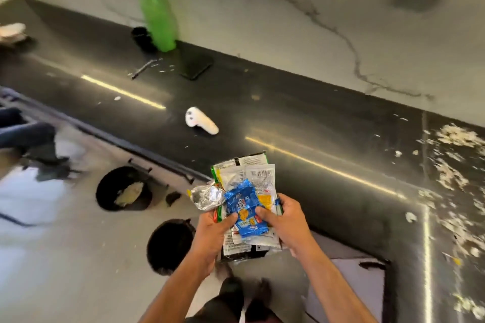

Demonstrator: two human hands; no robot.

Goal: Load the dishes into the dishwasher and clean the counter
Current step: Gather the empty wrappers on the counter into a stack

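Note:
Both my hands hold a bunch of empty snack wrappers [246,191] in front of the dark counter's [328,134] edge: a blue biscuit packet on top, white and green sachets under it, a crumpled foil piece at the left. My left hand [214,233] grips the bunch from the left with curled fingers. My right hand [282,220] grips its right side, thumb on the blue packet. Food crumbs [454,162] litter the counter's right end.
A green bottle [157,16] stands at the back by the marble wall, with a small black cup [140,37] beside it and a dark phone [196,67] lying flat. A white controller [200,121] lies mid-counter. Two black bins [123,189] [170,244] stand on the floor below.

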